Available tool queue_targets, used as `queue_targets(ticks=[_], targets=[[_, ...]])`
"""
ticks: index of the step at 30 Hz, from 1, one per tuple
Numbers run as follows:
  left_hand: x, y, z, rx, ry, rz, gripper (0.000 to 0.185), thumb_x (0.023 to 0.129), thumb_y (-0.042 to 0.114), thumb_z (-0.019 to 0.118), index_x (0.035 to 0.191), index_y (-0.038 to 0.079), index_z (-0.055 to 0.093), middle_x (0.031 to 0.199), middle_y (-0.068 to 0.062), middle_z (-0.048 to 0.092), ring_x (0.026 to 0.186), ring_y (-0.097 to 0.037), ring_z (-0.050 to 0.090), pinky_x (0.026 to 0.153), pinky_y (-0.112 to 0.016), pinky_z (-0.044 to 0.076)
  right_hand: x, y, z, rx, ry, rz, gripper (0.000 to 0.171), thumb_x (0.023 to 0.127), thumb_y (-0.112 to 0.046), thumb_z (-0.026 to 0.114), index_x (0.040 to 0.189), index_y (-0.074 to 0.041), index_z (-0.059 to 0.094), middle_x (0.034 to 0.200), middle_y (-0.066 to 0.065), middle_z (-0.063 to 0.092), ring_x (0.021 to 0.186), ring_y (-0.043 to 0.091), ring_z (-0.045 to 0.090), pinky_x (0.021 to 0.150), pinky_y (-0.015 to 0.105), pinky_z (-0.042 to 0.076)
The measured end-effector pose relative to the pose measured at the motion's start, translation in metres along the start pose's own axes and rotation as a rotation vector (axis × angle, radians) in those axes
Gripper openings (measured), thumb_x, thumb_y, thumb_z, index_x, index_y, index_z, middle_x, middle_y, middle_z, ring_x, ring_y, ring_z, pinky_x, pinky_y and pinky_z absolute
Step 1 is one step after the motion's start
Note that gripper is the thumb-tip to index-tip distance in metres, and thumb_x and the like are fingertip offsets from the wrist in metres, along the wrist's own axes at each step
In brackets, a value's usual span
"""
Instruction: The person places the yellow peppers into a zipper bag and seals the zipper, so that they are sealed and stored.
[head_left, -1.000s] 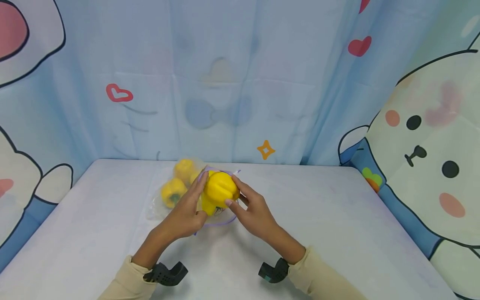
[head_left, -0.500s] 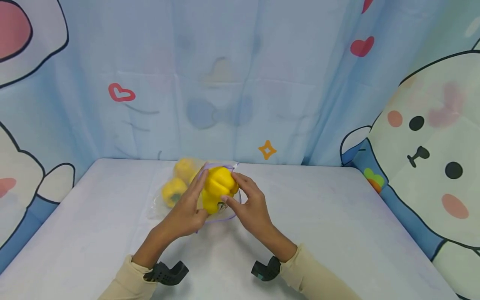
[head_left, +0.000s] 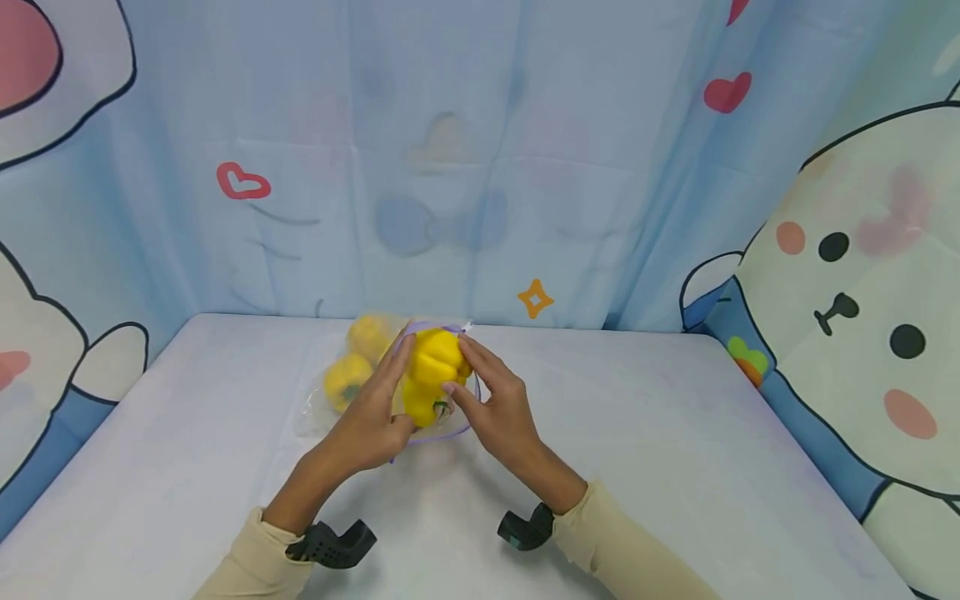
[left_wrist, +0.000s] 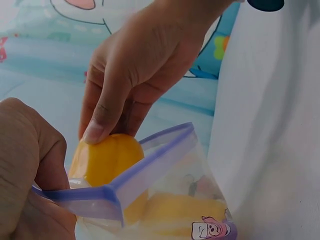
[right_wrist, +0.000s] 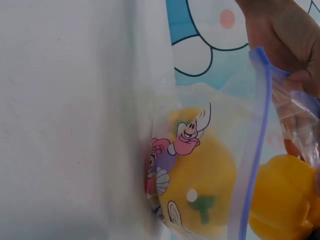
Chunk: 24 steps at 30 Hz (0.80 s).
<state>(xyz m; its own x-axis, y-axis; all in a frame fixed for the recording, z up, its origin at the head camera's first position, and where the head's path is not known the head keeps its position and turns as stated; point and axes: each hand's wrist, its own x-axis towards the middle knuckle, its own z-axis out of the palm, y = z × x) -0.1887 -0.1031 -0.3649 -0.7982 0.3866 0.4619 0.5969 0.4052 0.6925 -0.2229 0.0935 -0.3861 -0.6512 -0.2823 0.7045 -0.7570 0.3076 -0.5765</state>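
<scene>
My right hand (head_left: pixel 504 408) pinches a shiny yellow bell pepper (left_wrist: pixel 107 155) from above between thumb and fingers. The pepper sits in the mouth of a clear zip bag (right_wrist: pixel 240 200) with a purple rim and printed cartoon figures, its lower part behind the bag's wall in the left wrist view. My left hand (head_left: pixel 367 421) grips the purple rim (left_wrist: pixel 90 194) on the opposite side, thumb on the near face, and keeps the mouth spread. Inside the bag lies another yellow bell pepper (right_wrist: pixel 205 175) with a green stem.
Beyond my left hand, a clear plastic bag holds more yellow bell peppers (head_left: pixel 347 382) on the white tabletop (head_left: pixel 637 450). A blue cartoon curtain (head_left: pixel 300 242) hangs along the table's back edge. Both wrists carry black camera mounts (head_left: pixel 333 546).
My right hand has shifted slightly left with the pepper, which has turned and moved farther over the bag's mouth. My left hand stays almost in place on the rim.
</scene>
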Motion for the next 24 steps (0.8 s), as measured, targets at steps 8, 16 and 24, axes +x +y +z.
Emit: queue_targets(ticks=[8, 16, 24], targets=[[0.001, 0.000, 0.001, 0.001, -0.016, 0.016, 0.097, 0.073, -0.017, 0.053, 0.156, 0.003, 0.006, 0.163, -0.001, -0.001, 0.147, -0.020, 0.009, 0.111, -0.037, 0.030, 0.007, 0.003, 0.006, -0.117, 0.003, 0.005, 0.059, 0.085, -0.003, 0.071, 0.139, 0.006, 0.048, 0.143, 0.016, 0.047, 0.132, 0.024, 0.045, 0.103, 0.030, 0.041], [0.001, 0.000, 0.001, 0.003, -0.036, -0.001, 0.094, 0.073, -0.015, 0.051, 0.155, 0.001, 0.006, 0.162, -0.005, -0.001, 0.147, -0.021, 0.008, 0.092, -0.030, 0.047, 0.012, 0.012, 0.003, -0.126, -0.027, 0.028, 0.059, 0.085, -0.010, 0.073, 0.137, 0.005, 0.051, 0.137, 0.015, 0.052, 0.126, 0.024, 0.051, 0.101, 0.030, 0.043], [0.001, -0.001, 0.000, -0.043, -0.026, -0.046, 0.095, 0.072, -0.015, 0.049, 0.155, 0.000, 0.004, 0.162, -0.005, -0.001, 0.147, -0.019, 0.006, 0.117, -0.042, 0.011, 0.016, 0.025, -0.013, 0.153, 0.093, 0.016, 0.034, 0.091, 0.006, 0.059, 0.125, 0.010, 0.059, 0.123, 0.022, 0.061, 0.114, 0.034, 0.059, 0.094, 0.038, 0.049]])
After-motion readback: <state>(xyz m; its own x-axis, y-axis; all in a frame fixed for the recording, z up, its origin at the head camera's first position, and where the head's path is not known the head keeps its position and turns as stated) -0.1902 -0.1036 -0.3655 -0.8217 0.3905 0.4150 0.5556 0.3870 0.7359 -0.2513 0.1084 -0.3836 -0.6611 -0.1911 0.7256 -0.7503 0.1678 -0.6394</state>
